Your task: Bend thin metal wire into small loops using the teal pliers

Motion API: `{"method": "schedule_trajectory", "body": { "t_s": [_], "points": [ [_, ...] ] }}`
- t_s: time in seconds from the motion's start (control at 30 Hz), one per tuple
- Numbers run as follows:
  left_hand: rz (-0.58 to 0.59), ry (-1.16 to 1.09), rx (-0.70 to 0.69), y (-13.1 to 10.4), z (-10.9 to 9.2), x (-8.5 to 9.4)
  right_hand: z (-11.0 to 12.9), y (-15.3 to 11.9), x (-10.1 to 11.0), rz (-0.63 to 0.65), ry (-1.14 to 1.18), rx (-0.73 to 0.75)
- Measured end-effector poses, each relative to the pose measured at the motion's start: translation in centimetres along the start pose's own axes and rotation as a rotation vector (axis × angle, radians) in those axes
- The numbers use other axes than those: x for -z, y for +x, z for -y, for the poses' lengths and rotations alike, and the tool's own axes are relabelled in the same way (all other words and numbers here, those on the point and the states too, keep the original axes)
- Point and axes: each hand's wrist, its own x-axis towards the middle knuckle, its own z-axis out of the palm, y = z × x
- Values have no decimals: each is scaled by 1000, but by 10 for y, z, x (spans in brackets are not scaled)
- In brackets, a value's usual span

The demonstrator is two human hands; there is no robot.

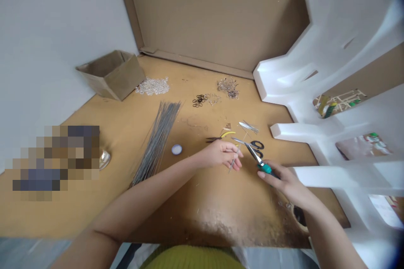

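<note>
My left hand (221, 154) is closed in a pinch on a thin wire (232, 164), held above the table. My right hand (285, 183) is wrapped round a hand tool (265, 168) with a teal and black handle and a narrow metal shaft; its exact kind is unclear. The shaft points up and left, apart from the wire. Just beyond it lie black-handled scissors (257, 145), partly covered by the tool. Yellow-handled pliers (217, 138) rest behind my left hand. A few short metal pieces (249, 126) lie farther back.
A bundle of long grey wires (158, 143) lies left of a small round dish (176, 149). An open cardboard box (116, 77) stands at the back left, beside a pile of clear small pieces (153, 86). Black rings (199, 101) lie near the back. White moulded foam (296, 130) borders the right.
</note>
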Motion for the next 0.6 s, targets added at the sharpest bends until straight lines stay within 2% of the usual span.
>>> {"method": "schedule_trajectory", "body": {
  "t_s": [0.17,0.43,0.6],
  "points": [
    [56,-26,62,-7,-6,-7,9,7,0,72,67,12],
    [150,-87,125,-10,-11,-9,19,14,5,353,372,35],
    [171,-77,148,-11,-14,-10,21,15,4,386,458,22]
  ]
}}
